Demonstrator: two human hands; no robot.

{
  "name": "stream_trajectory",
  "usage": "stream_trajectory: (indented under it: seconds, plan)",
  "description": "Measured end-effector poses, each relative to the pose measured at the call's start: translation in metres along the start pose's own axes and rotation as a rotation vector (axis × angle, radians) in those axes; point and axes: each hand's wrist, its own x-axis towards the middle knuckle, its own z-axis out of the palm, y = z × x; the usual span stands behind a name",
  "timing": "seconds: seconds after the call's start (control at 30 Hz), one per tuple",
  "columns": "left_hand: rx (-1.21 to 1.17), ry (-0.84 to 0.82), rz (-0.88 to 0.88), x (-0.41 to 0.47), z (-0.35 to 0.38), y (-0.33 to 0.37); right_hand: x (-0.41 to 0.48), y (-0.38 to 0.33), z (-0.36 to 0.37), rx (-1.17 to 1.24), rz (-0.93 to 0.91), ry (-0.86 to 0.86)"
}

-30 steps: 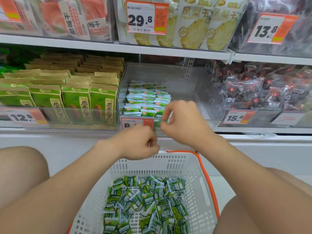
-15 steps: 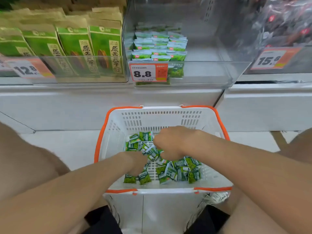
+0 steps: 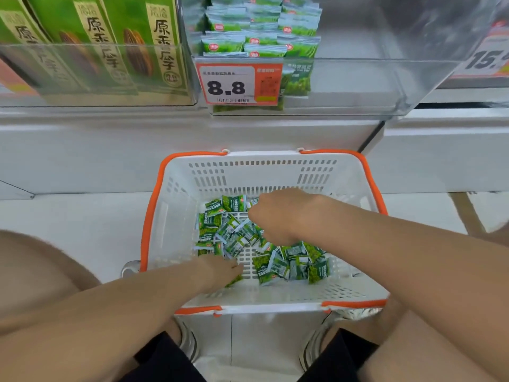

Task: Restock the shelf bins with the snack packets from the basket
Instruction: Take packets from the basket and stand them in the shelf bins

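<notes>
Head view, looking down. The white basket [image 3: 176, 216] with its orange rim was set on the floor below the shelf. The loose green snack packets [image 3: 292, 263] were scattered thinly over its bottom, with bare grid visible between them.

The right hand [image 3: 278, 216] was lowered knuckles-up into the pile with its fingers curled under. Whether packets were held could not be told. The left hand [image 3: 220, 271] was laid fairly flat on a packet at the near side, fingers extended, with no grip seen.

The clear shelf bin [image 3: 358, 86] above, marked by the 8.8 price tag [image 3: 237, 84], was stocked only on its left side with stacked packets [image 3: 248, 42].

Risks judged:
- Small, slick packets may be shed from an overfull handful on the lift to the bin and be lost on the floor.
- Packets dropped in loosely may topple the stacked rows.
- The neighbouring bin of tall green bags [image 3: 154, 51] stood just beside, so a misplaced drop was possible.
</notes>
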Motion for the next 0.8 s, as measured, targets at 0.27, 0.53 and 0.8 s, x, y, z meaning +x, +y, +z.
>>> stream_trajectory:
  seconds: [0.27,0.53,0.8]
  plan:
    - [0.223,0.011,-0.036,0.013,0.008,-0.001,0.007,-0.002,0.001,0.003,-0.012,-0.024]
    - [0.122,0.049,-0.083,0.010,-0.002,-0.004,0.007,-0.004,0.002,-0.006,0.000,-0.032]
    - [0.026,0.020,-0.085,0.010,0.001,-0.006,0.005,-0.002,0.001,-0.002,0.005,-0.023]
